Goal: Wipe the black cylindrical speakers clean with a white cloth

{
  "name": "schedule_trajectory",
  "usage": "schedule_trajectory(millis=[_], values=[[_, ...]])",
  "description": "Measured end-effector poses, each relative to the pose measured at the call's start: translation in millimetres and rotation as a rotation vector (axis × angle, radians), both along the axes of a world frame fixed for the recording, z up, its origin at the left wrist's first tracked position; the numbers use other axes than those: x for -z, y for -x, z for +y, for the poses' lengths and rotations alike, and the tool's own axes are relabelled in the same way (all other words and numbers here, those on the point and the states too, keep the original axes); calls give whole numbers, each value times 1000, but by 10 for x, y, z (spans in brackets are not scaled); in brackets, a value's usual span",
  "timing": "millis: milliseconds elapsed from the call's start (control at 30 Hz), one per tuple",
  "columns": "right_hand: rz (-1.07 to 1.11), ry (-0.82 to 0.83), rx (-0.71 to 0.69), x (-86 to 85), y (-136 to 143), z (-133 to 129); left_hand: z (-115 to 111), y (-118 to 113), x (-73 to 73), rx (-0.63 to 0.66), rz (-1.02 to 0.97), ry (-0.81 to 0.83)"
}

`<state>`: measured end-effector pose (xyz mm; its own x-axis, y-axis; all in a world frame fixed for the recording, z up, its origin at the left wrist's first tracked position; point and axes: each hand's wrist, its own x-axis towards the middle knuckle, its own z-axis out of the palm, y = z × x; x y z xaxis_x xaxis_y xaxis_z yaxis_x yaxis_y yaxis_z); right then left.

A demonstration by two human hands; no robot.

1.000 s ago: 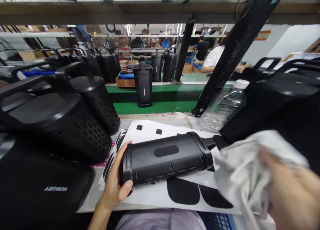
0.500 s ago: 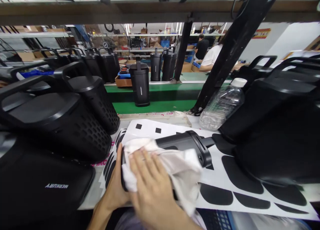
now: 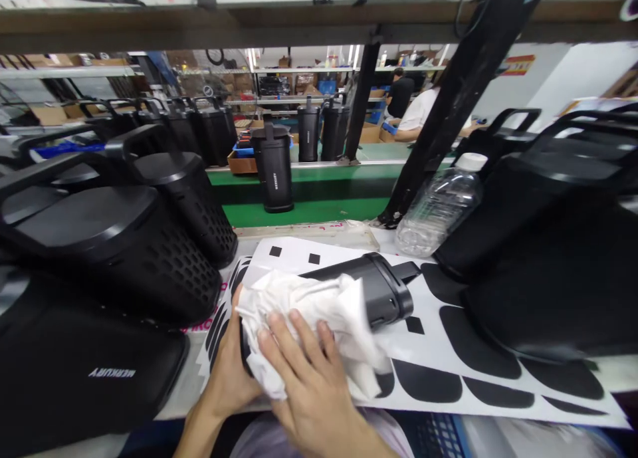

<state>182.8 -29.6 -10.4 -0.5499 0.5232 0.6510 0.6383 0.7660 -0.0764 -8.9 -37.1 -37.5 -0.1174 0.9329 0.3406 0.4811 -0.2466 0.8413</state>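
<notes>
Lying on its side in the head view, a long black plastic casing with a rounded-box body [image 3: 381, 272] is stretching from left to right, its long axis tilting so that the right end is sitting a little farther from the person. Its short black strap-like handle [image 3: 406, 270] is pointing rightward, while the opposite end is facing the person's left. The left hand [image 3: 226, 368] is gripping that left end, its fingers curling around it and partly hiding behind. Across the casing's left and middle parts a crumpled white cloth [image 3: 304, 295] is spreading, and on top of it the right hand [image 3: 312, 381] is pressing, fingers straight and slightly parted. Beneath everything a white sheet printed with black shapes [image 3: 428, 351] is covering the bench. Beyond the handle a clear plastic bottle with a white cap [image 3: 438, 212] is standing; tall black handled containers [image 3: 107, 245] are flanking both sides.
</notes>
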Motion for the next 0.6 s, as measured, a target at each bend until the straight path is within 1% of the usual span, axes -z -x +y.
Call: schedule_trajectory(millis=[33,67,100,167,233,267,367,400,467,533,600], values=[[1,10,18,26,-44,25,6,-13,-26,-14,-16,22],[27,26,94,42,-156,83,13,-34,-63,-33,-24,43],[78,46,208,42,-322,163,22,-59,-109,-55,-25,61],[197,141,470,-7,-730,343,42,-112,-209,-108,-30,81],[340,302,681,-105,-1106,483,64,-150,-295,-114,-52,106],[397,403,769,-156,-1252,524,74,-160,-329,-114,-69,122],[484,712,990,-235,-1521,543,92,-165,-392,-110,-79,159],[517,779,1036,-227,-1574,531,93,-162,-403,-108,-70,162],[659,840,1043,-168,-1655,511,83,-151,-407,-101,-54,154],[870,852,978,-91,-1708,514,62,-129,-380,-92,-40,144],[1082,877,899,-43,-1715,545,42,-95,-317,-84,-12,152]])
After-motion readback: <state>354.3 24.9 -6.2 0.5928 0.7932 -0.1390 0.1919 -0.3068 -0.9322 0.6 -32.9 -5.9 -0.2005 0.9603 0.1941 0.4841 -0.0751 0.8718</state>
